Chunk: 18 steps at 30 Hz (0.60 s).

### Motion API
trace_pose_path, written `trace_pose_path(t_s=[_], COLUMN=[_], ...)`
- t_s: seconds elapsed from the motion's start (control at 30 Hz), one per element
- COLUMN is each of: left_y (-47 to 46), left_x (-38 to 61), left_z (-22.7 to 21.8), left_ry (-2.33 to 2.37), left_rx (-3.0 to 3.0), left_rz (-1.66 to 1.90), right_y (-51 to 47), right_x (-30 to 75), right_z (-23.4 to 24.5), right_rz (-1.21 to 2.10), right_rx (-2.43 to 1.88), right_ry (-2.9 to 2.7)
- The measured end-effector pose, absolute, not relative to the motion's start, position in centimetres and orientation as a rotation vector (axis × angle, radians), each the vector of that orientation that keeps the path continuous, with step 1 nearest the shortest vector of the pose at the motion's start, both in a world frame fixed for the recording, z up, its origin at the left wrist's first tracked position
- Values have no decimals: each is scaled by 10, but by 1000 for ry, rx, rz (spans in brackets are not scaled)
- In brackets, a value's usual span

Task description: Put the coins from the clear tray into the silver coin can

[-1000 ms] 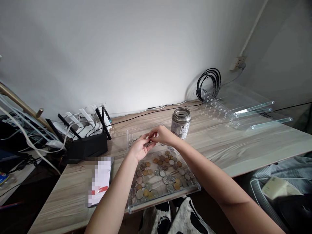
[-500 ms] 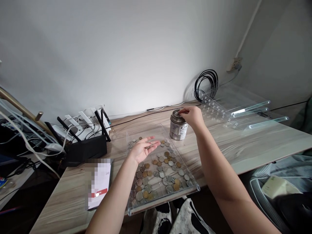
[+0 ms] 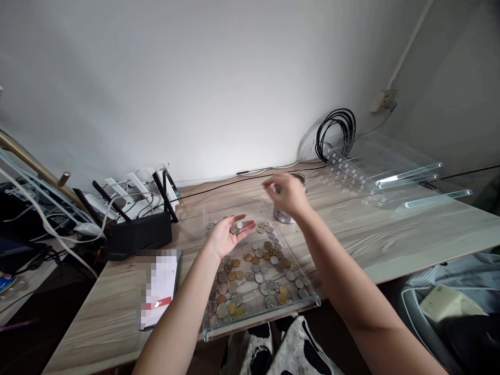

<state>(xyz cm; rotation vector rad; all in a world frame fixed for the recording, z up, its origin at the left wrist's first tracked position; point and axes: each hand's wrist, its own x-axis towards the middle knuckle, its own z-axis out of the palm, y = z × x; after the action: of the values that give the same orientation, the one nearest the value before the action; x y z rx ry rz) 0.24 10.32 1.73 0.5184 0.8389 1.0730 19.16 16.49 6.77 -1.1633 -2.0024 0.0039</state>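
Note:
My left hand (image 3: 225, 237) is palm up above the clear tray (image 3: 253, 307), its fingers stretched out. A few coins (image 3: 235, 228) rest on its palm and fingers. Many loose silver and brass-coloured coins (image 3: 267, 286) lie spread over the tray floor. Beyond the tray's right side stands a metal can (image 3: 282, 217) with a printed label, mostly covered by my right hand (image 3: 287, 191). That hand is in the air in front of the can, its fingers bent and smeared by motion, so I cannot see whether anything is in them.
To the left are a black router (image 3: 140, 237) with antennas and a phone (image 3: 162, 286), partly pixelated. A coil of black cable (image 3: 336, 134) leans on the wall. Clear acrylic panels (image 3: 406, 177) lie at the right. A thin cable runs along the back of the wooden desk (image 3: 88, 312).
My right hand has left the can's top and come left toward my left hand. The coins on my left palm now show clearly. The view has shifted slightly.

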Motion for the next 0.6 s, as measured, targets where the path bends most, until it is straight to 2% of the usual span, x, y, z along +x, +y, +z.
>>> trace_pose_path(t_s=[0.1,0.3,0.37,0.5,0.6], left_y=[104,106,105,101,100], left_x=[3,2,1,1,1], left_z=[17,14,14,17,20], left_ry=[816,843,800,813,866], left_rx=[495,444,473,513,525], left_rz=[1136,1177,1143,1100,1091], right_y=[149,145,150,169,181], right_x=[158,140,153,196,220], right_z=[52,41,51,74,82], right_rz=[279,344,251,-147,-227], right_rx=[-943,-916,-1019,-1430,-1704], right_ry=[-2379,-2475,-2328,-1899,-1816])
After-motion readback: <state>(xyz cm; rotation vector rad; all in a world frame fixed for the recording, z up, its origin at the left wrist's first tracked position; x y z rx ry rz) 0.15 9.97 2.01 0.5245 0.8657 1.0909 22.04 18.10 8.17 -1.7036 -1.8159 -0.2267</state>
